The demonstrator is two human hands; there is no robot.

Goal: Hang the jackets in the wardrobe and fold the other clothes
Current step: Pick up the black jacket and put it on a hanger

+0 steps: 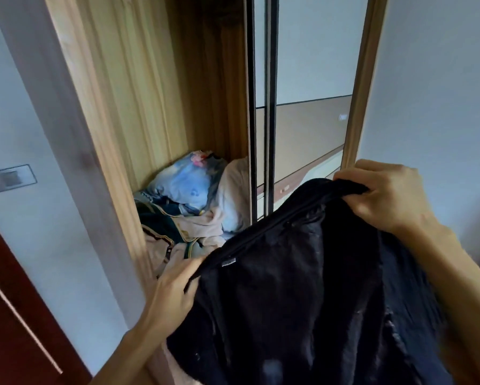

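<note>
**Black jacket (302, 287) stretched between both hands at the wardrobe (94, 140)**

Black cloth fills the lower right of the view. The jacket hangs from a zipped edge that the two hands hold taut. The left hand (174, 287) is the lower and nearer one, and its fingers pinch the cloth at the low end of that edge. The right hand (391, 195) is higher and further out. Its fingers fold over the top end, near what looks like the collar, in a full grip. The held edge therefore runs on a slant from low left up to high right. The body of the garment drops below both sets of fingers and toward the person.

Beyond the left hand lies the open side of the wardrobe, with a pile (194, 207) of loose clothes in pale blue, beige and dark green heaped on its floor. The jacket's low end overlaps the front of that pile in the view, but whether they touch I cannot tell. Beyond the right hand stands the sliding door (311, 79), so that hand would have to travel left to reach the opening. No rail or hanger shows, so I judge the hanging not yet begun. Far left, a switch (9, 178) sits on the wall, and a dark red door (16, 329) edges in below it.
</note>
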